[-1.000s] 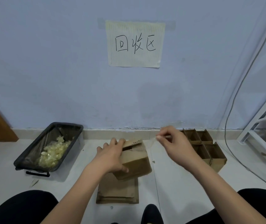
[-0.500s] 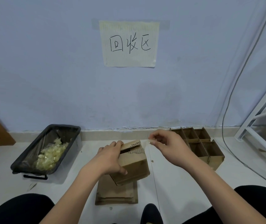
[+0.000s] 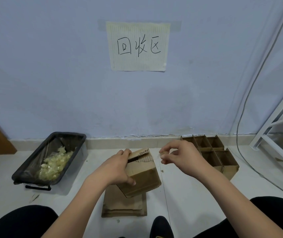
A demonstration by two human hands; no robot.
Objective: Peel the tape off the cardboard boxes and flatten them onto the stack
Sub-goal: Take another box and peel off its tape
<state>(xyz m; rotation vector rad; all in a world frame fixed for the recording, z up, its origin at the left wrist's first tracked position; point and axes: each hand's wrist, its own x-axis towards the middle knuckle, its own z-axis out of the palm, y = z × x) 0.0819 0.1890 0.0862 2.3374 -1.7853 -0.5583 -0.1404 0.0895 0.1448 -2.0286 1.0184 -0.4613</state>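
Cardboard box sits tilted above the flattened stack on the floor, gripped by our left hand, while our right hand pinches clear tape just beside its top edge. We judge peeling nearly finished; next, bin the tape, then flatten the box.

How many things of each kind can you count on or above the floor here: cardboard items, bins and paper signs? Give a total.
Cardboard items: 3, namely the held box, the flat stack and the divider grid.
Bins: 1.
Paper signs: 1.
Total: 5.
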